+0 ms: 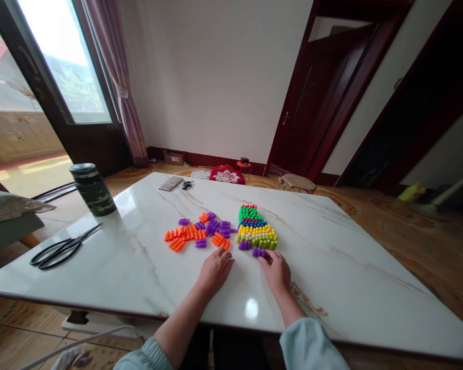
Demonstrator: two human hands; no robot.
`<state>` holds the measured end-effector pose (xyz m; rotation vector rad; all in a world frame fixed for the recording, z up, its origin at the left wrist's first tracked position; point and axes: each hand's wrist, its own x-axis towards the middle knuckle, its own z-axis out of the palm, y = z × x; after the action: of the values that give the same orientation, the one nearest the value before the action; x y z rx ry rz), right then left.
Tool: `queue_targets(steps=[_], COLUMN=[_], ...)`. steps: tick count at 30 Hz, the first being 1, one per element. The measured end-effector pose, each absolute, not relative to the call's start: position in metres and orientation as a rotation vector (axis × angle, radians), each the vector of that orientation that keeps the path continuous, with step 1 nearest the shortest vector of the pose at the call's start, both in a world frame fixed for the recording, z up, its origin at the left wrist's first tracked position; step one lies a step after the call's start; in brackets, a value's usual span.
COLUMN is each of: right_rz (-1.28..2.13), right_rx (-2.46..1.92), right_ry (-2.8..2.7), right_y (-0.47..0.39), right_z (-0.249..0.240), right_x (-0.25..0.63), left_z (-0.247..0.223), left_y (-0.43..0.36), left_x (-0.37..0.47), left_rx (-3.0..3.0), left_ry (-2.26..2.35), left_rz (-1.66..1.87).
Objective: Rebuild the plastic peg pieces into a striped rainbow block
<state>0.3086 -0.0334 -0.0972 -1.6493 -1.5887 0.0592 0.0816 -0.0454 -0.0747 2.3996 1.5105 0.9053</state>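
Observation:
My right hand point(277, 270) has its thumb and fingers closed around a short row of purple plastic pieces point(257, 252) on the marble-patterned table point(150, 277). Just behind that row sits another small group of purple pieces point(244, 245). Beyond them stand tight rows of lime-green pieces point(268, 242), yellow pieces point(254, 230), blue pieces point(250, 224) and green pieces point(248, 211). My left hand point(215, 268) rests on the table with loosely bent fingers, thumb apart, close to some orange pieces point(220, 240). Its fingertips are partly hidden. More orange pieces point(185, 234) and loose purple pieces point(212, 227) lie farther left.
Black-handled scissors point(64, 250) and a dark green flask point(92, 190) stand toward the table's left side. A phone point(170, 183) and keys point(187, 184) lie near the far edge. Past the table are a stool point(297, 183) and a dark red door point(320, 97).

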Motion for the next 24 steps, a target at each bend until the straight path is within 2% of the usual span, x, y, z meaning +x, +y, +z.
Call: queue_targets(steps=[8,14,24], right_rz=[-0.096,0.019,0.007], right_rx=[-1.657,-1.564,-1.581], right_ry=[-1.557,-1.733,-1.800], right_y=[-0.034,-0.041,-0.038], right_z=[-0.092,-0.084,-0.085], right_x=[0.299,0.295,0.295], left_z=[-0.073,-0.073,-0.074], left_y=[-0.045,-0.046,-0.046], left_x=[0.082,0.082,0.082], left_rx=[2.387,2.388,2.388], left_ry=[1.524,1.528,1.512], left_rz=[0.878,0.893,0.899])
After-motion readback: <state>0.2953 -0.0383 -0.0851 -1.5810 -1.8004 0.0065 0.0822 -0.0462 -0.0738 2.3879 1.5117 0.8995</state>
